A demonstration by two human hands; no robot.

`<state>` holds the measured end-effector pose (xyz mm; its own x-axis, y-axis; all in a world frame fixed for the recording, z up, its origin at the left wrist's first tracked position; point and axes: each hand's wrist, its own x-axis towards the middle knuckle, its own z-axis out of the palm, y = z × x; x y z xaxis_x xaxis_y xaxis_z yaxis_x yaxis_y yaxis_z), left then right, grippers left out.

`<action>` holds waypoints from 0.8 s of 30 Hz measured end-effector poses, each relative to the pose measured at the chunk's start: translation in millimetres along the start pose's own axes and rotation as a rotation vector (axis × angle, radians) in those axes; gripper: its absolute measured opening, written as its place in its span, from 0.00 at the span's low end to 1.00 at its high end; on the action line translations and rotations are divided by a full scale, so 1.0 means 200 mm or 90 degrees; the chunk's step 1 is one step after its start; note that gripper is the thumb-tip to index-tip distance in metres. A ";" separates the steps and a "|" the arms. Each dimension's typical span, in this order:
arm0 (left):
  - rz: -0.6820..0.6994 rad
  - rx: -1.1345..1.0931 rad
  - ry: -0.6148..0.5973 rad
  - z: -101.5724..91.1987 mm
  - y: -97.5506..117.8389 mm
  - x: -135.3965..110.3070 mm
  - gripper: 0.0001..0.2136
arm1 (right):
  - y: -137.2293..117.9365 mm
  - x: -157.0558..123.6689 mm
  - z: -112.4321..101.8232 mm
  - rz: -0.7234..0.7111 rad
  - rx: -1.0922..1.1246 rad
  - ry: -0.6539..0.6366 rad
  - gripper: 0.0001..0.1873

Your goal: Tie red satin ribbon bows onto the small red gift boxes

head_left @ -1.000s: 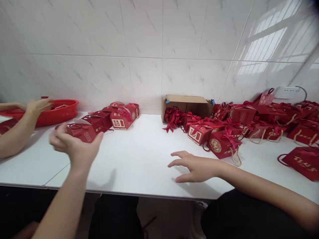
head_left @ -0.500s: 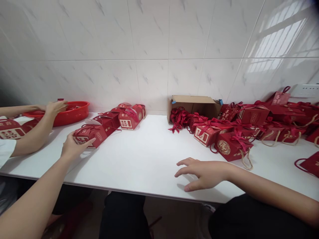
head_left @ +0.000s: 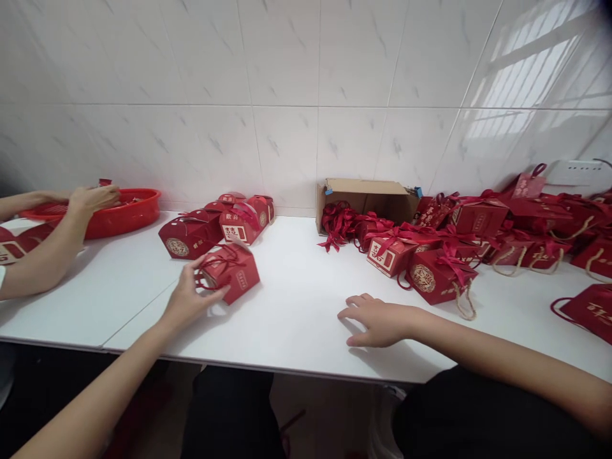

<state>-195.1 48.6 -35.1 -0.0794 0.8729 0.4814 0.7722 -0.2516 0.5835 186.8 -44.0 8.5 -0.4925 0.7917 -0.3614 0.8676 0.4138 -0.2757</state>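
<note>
My left hand (head_left: pixel 194 296) is closed around the left end of a red gift box (head_left: pixel 238 271) with a cord handle, held tilted at the table's left middle. Part of the box's end is hidden by the fingers. Over the white table (head_left: pixel 291 306), my right hand (head_left: pixel 375 320) has its fingers spread and holds nothing. Behind the held box, several more red gift boxes (head_left: pixel 189 236) stand in a group. Closest to my right hand are ribbon-tied gift boxes (head_left: pixel 440 277), some with rope handles.
A cardboard box (head_left: pixel 370 186) lies open by the wall, dark red ribbons (head_left: pixel 338 223) spilling from it. Finished-looking red boxes (head_left: pixel 530 220) are piled along the right. At far left, another person's hands (head_left: pixel 93 199) are over a red plastic basin (head_left: pixel 127 217).
My left hand has drawn one gift box rightward and nearer, away from the group. My right hand stays spread in about the same place. The view has shifted slightly.
</note>
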 end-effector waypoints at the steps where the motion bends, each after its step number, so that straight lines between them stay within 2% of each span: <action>1: 0.038 -0.049 -0.041 0.03 0.05 -0.04 0.40 | 0.01 0.01 0.01 0.004 0.001 0.002 0.29; 4: 0.148 -0.164 -0.156 0.12 0.18 -0.17 0.39 | 0.05 0.07 0.05 0.026 -0.006 0.068 0.23; 7: 0.234 -0.184 -0.271 0.16 0.26 -0.28 0.40 | 0.13 0.20 0.07 0.092 -0.050 0.176 0.18; 9: 0.277 -0.162 -0.298 0.16 0.29 -0.31 0.40 | 0.20 0.31 0.05 0.127 -0.070 0.205 0.17; 11: 0.328 -0.122 -0.271 0.16 0.29 -0.32 0.37 | 0.27 0.43 0.01 0.148 -0.078 0.217 0.16; 13: 0.412 -0.075 -0.207 0.16 0.27 -0.33 0.36 | 0.33 0.55 -0.05 0.173 -0.087 0.241 0.18; 16: 0.561 -0.008 -0.101 0.16 0.23 -0.35 0.40 | 0.38 0.71 -0.12 0.206 -0.102 0.280 0.22; 18: 0.611 0.022 -0.071 0.16 0.22 -0.36 0.42 | 0.40 0.78 -0.14 0.215 -0.111 0.292 0.22; 21: 0.591 0.025 -0.097 0.16 0.22 -0.37 0.38 | 0.40 0.81 -0.14 0.222 -0.126 0.303 0.18; 24: 0.520 -0.017 -0.166 0.15 0.25 -0.36 0.32 | 0.38 0.75 -0.12 0.222 -0.136 0.300 0.18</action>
<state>-132.8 -14.7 -60.1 0.6454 0.4805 0.5938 0.5088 -0.8502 0.1350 179.9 116.1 -45.0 -0.1368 0.9895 0.0467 0.9905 0.1373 -0.0096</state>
